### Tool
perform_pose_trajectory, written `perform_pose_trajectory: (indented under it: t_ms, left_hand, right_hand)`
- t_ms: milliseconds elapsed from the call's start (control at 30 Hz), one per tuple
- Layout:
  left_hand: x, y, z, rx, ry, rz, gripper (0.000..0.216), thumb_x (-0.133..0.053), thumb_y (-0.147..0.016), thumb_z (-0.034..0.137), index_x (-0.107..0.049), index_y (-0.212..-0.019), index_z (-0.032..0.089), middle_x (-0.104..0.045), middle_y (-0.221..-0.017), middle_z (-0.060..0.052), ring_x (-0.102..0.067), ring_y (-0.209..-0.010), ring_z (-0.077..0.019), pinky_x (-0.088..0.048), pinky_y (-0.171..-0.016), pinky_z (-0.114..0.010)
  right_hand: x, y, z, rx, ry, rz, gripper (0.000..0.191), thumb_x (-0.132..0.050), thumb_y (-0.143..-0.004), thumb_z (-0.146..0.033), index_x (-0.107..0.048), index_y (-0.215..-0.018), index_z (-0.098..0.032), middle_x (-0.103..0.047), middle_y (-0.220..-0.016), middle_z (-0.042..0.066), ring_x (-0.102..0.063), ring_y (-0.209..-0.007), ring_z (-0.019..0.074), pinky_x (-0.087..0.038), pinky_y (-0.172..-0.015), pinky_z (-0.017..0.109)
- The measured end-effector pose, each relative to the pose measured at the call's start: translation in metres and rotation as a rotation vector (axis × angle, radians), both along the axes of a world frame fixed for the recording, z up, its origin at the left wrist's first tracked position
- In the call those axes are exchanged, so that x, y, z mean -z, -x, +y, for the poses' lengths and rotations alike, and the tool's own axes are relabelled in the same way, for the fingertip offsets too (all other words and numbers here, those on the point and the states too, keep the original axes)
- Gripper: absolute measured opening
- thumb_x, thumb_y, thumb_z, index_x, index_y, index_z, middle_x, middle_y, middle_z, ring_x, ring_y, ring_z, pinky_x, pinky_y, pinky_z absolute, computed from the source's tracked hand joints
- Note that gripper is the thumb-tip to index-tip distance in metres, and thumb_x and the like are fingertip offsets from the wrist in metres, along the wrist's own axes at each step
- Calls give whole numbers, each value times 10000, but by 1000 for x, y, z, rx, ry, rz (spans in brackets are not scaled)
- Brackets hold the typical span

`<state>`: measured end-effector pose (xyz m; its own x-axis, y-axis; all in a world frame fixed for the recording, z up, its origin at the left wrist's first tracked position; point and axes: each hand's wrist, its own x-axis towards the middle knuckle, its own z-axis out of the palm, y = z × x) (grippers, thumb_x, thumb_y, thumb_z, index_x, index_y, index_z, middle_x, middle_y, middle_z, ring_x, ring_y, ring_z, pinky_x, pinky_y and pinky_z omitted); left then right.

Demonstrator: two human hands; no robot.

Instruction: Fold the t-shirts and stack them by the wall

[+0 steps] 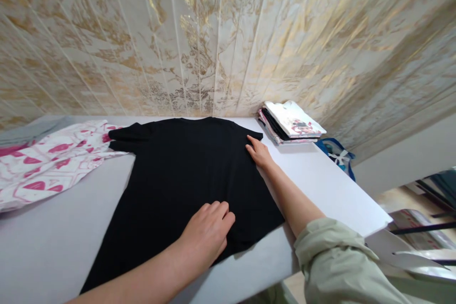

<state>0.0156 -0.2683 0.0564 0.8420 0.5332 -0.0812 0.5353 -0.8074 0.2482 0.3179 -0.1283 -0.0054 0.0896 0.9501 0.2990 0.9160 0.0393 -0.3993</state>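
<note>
A black T-shirt (185, 166) lies spread on a white table, its neckline toward the wall and its left-hand sleeve folded in layers. My left hand (210, 230) rests on the lower part of the shirt. Its fingers are curled together against the cloth, and their tips are hidden. Up by the right-hand sleeve, my right hand (259, 152) lies on the shirt's edge with its fingers apart, touching the fabric. Slight creases run through the cloth between the two hands.
A stack of folded clothes (290, 123) sits at the back right, a white printed one on top. Pink-and-white patterned clothing (53, 161) lies at left. A blue-trimmed bag (337, 154) stands beyond the table's (320, 180) right edge. A gold-patterned curtain (199, 47) hangs behind.
</note>
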Motion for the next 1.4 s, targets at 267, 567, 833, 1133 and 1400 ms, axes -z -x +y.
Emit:
perform_pose_trajectory:
  t_ms: [267, 567, 833, 1133, 1400]
  left_hand:
    - [14, 4, 28, -209, 408, -373, 121, -440, -841, 203, -555, -804, 204, -591, -793, -3, -556, -769, -168, -394, -697, -278]
    - [16, 12, 66, -528, 904, -612, 223, -512, -786, 408, -572, -802, 194, -621, -739, 12, -582, -718, -175, -418, -671, -269]
    - [22, 11, 62, -479, 856, -672, 219, -526, -812, 396, -581, -794, 184, -640, -758, 3, -602, -747, -181, -445, -713, -286]
    - [0, 20, 51, -386, 898, -601, 255, -534, -825, 416, -643, -867, 189, -675, -840, -4, -618, -837, -194, -464, -780, -295]
    - [9, 93, 89, -519, 199, -426, 335, -391, -894, 411, -654, -954, 212, -683, -1038, -63, -619, -1016, -240, -452, -950, -377]
  right_hand:
    - [-1, -3, -15, -25, -154, 198, 462, -461, -898, -399, -559, -1294, -181, -590, -1291, 135, -535, -1220, 254, -397, -1064, 440]
    - [-70, 41, -109, -284, 89, 250, 323, -477, -934, -380, -622, -1201, -269, -641, -1205, 62, -594, -1127, 226, -469, -992, 404]
    - [-40, 90, -188, -300, 145, 23, 596, -591, -864, -319, -417, -1434, -291, -442, -1456, 98, -405, -1352, 275, -372, -1101, 488]
    - [-11, 90, -191, -59, -8, 16, 476, -427, -895, -179, -472, -1365, -241, -522, -1353, 105, -490, -1262, 242, -433, -1051, 468]
    - [-10, 83, -211, -30, -5, 1, 557, -527, -885, -278, -391, -1424, -308, -470, -1411, 92, -470, -1295, 271, -440, -1044, 495]
